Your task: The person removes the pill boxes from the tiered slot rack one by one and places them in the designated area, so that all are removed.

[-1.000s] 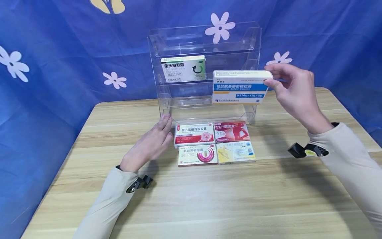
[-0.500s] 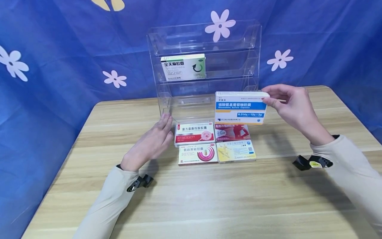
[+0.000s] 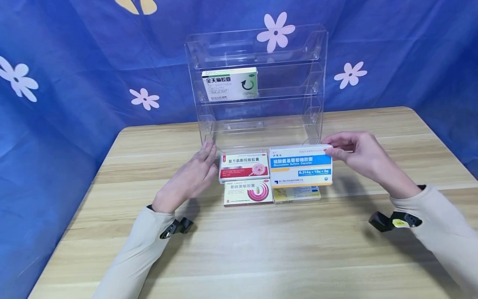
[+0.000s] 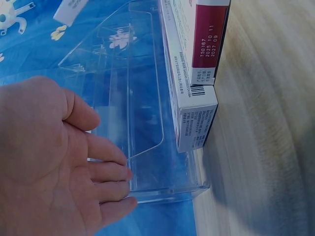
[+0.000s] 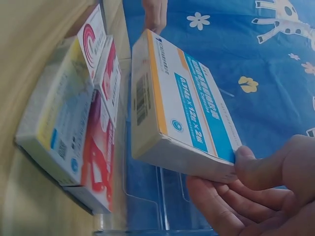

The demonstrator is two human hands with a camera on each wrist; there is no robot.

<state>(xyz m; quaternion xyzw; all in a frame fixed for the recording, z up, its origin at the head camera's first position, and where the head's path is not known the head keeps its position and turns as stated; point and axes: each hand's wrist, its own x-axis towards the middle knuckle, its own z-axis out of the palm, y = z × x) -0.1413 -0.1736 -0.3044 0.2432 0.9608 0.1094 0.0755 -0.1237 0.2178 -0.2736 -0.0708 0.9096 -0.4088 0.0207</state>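
Observation:
My right hand [image 3: 360,155] pinches the right end of a white medicine box with a blue band [image 3: 300,166] between thumb and fingers. In the right wrist view this blue-banded box [image 5: 184,103] is off the table, above the other boxes. From the head it covers the red medicine box [image 5: 101,152] and part of the yellow-and-white one [image 3: 296,194]. My left hand [image 3: 190,176], fingers straight, rests at the lower left side of the clear acrylic rack [image 3: 257,139]. Just right of it lie a red-and-white box [image 3: 242,166] and a box with pink rings [image 3: 246,192].
A green-and-white medicine box [image 3: 229,85] stands on the left of one of the rack's middle tiers. The wooden table [image 3: 239,249] ends at a blue flowered curtain [image 3: 86,74] behind the rack.
My right hand has lowered the blue-banded box from in front of the rack's tiers to over the right-hand boxes on the table. The left hand stays in place.

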